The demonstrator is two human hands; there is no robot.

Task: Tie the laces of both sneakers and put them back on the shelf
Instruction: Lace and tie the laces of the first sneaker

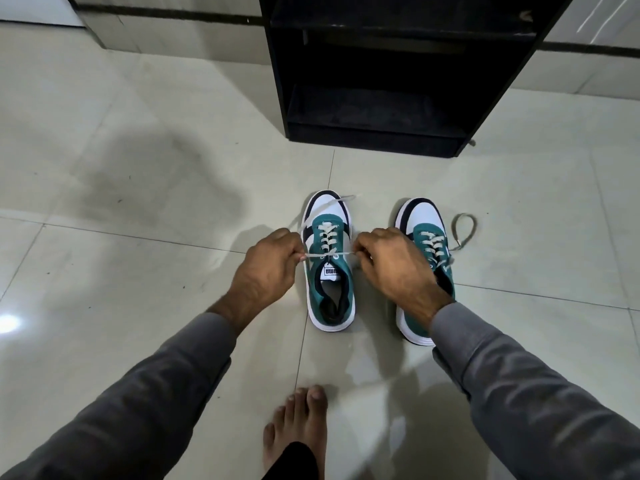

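Two teal, white and navy sneakers stand side by side on the tiled floor, toes pointing away from me. My left hand [265,268] and my right hand [394,263] each pinch one end of the left sneaker's [329,271] grey lace [329,254], stretched taut across its top eyelets. My right forearm covers the heel side of the right sneaker [424,233]. That shoe's lace [464,230] lies loose in a loop on the floor to its right. The black shelf [381,105] stands beyond the shoes, its lower compartment dark.
My bare foot [298,434] rests on the floor near the bottom edge. Pale glossy tiles [138,202] spread all around. A wall base with a dark stripe [156,15] runs along the back.
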